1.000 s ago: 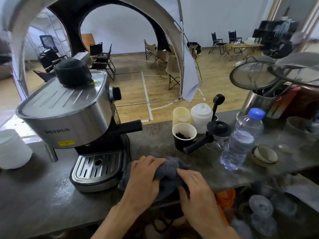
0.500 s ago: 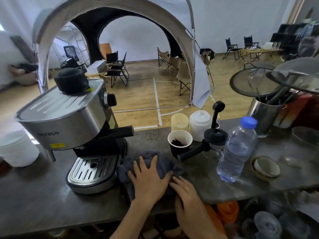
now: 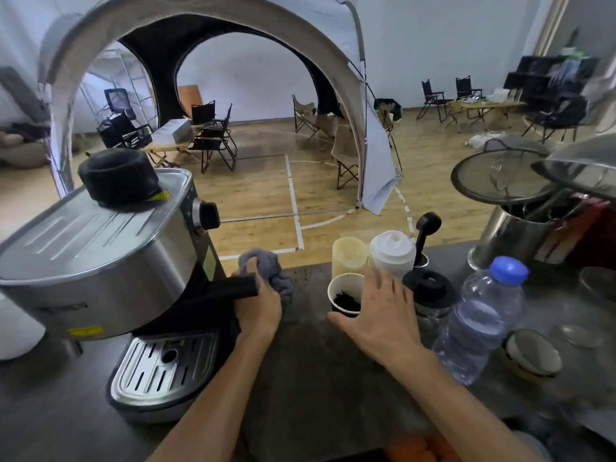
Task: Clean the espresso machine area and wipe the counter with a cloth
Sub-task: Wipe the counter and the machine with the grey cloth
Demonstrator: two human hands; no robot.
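Wooden floor (image 3: 266,195), white walls (image 3: 433,38), folding chairs (image 3: 213,138), perhaps a tent arch (image 3: 206,18).

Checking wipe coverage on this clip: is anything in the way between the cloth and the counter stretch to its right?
Yes. The left hand holds the cloth by the espresso machine. To its right a paper cup of coffee grounds stands on the counter, with the right hand open around it, and a water bottle beyond.

- Espresso machine (image 3: 100,255): brushed steel body with a black cap on top and a black side knob, standing at the left of the tabletop (image 3: 316,378); its slotted drip tray faces the near edge and its black handle points right.
- Cloth (image 3: 270,268): grey, bunched up, just right of the machine's handle near the far edge.
- Tabletop: dark, mottled, with dark specks near the far edge.
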